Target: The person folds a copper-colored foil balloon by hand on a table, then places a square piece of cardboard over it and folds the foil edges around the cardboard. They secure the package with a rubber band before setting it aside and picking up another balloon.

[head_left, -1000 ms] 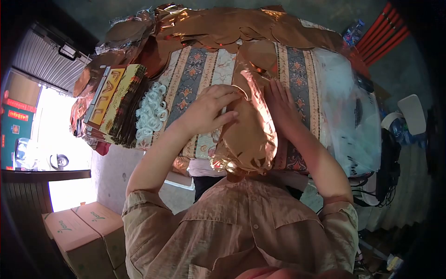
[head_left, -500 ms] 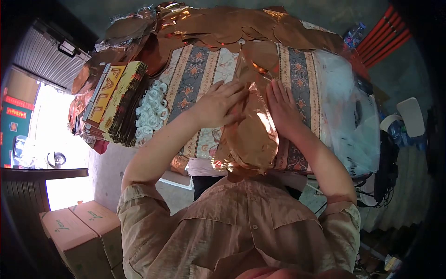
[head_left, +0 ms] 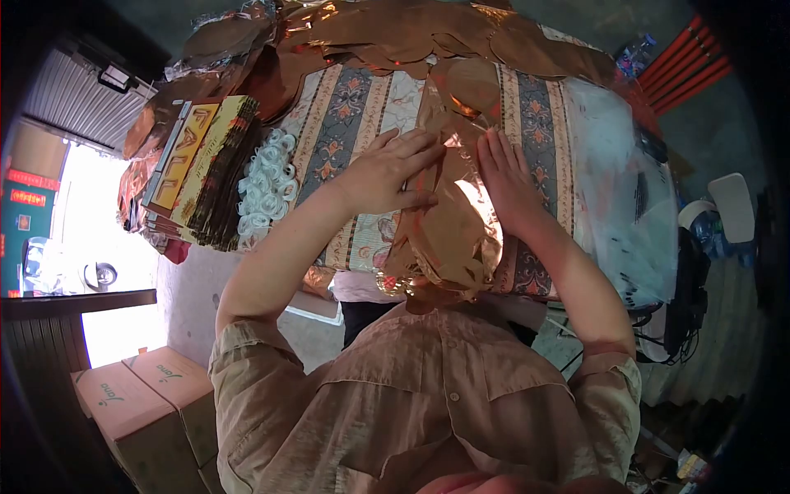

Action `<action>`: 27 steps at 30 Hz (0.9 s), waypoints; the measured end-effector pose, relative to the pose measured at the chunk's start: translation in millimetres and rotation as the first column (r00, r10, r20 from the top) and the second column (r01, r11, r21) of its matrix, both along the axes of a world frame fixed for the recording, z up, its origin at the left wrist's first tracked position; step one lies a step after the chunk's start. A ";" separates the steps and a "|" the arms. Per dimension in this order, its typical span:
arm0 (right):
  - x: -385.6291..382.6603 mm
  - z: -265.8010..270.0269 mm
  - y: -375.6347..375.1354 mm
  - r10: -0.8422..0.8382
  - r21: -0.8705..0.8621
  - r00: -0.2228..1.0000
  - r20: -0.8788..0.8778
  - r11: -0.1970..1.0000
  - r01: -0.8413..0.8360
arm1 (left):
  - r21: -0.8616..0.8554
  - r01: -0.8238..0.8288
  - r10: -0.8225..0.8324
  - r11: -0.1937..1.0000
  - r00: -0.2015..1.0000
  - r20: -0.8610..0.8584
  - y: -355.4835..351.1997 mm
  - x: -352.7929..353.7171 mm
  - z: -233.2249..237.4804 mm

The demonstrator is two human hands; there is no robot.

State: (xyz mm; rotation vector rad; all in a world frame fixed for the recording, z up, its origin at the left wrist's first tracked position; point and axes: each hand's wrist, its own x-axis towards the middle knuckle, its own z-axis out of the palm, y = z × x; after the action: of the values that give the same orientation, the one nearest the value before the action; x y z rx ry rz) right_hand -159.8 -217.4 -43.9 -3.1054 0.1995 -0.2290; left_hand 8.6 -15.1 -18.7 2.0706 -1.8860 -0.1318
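Observation:
A shiny rose-gold foil balloon (head_left: 448, 226) lies flat on the patterned tablecloth (head_left: 354, 123) in front of me, its lower end hanging over the near table edge. My left hand (head_left: 387, 173) presses flat on the foil's left side with fingers spread. My right hand (head_left: 506, 181) lies flat on its right side, fingers pointing away from me. Both hands push down on the foil rather than grip it.
A heap of similar copper foil pieces (head_left: 411, 37) covers the far table. At left are a stack of yellow-and-black packets (head_left: 202, 169) and a pile of white ribbon coils (head_left: 267, 185). Clear plastic bags (head_left: 629, 198) lie at right; cardboard boxes (head_left: 140, 403) sit on the floor at left.
My left hand went from curled on the foil to flat with fingers spread. Both hands slid slightly up the foil, which now lies flatter.

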 end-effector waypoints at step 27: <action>4.0 11.1 6.8 0.263 0.193 0.965 0.020 0.946 -0.262 | 0.000 0.011 -0.011 1.000 0.996 -0.086 0.3 3.2 5.8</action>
State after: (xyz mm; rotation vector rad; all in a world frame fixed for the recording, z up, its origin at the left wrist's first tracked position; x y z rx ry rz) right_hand -155.8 -210.6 -32.8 -2.8957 -0.1817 -0.1800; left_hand 11.8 -14.8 -12.9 2.0218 -1.8468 -0.2198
